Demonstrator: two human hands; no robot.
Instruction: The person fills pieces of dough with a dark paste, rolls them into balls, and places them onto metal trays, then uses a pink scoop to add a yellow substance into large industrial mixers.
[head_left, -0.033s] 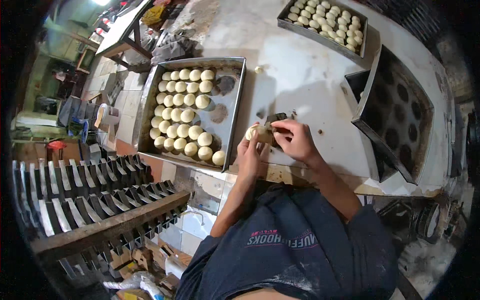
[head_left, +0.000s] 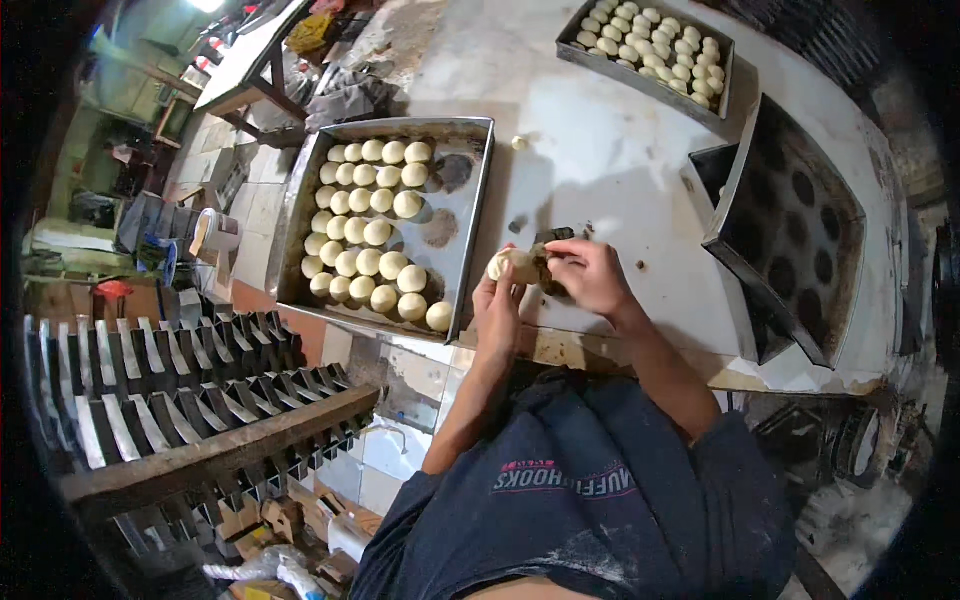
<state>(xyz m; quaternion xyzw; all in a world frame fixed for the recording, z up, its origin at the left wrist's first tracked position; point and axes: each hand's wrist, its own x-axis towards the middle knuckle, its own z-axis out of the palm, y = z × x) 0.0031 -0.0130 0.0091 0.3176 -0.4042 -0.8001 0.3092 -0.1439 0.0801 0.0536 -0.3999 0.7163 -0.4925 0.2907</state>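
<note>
At the near edge of the table (head_left: 480, 75), the left hand (head_left: 497, 312) is curled around a pale dough piece (head_left: 512, 266), fingers and thumb closed against it. The right hand (head_left: 597, 277) is just beside it, thumb and fingertips drawn together at the dough's right side — whether they grip anything cannot be told. Just beyond the hands lies a dark object (head_left: 553, 236), partly hidden by them, with dark crumbs near it.

Along the table's left edge sits a large metal tray (head_left: 480, 200), holding uneven rows of round dough balls (head_left: 357, 231); its right part shows bare metal with dark round stains. A small dough lump (head_left: 519, 143) lies on the table, near that tray's far right corner. Toward the table's far edge stands a second tray (head_left: 640, 82), filled with more dough balls. By the right edge, a dark pan (head_left: 797, 230) marked with round spots stands tilted against another dark pan (head_left: 712, 165). Off the table, to the left, is a rack of metal strips (head_left: 175, 420) — a wooden beam (head_left: 225, 440) runs along it.
</note>
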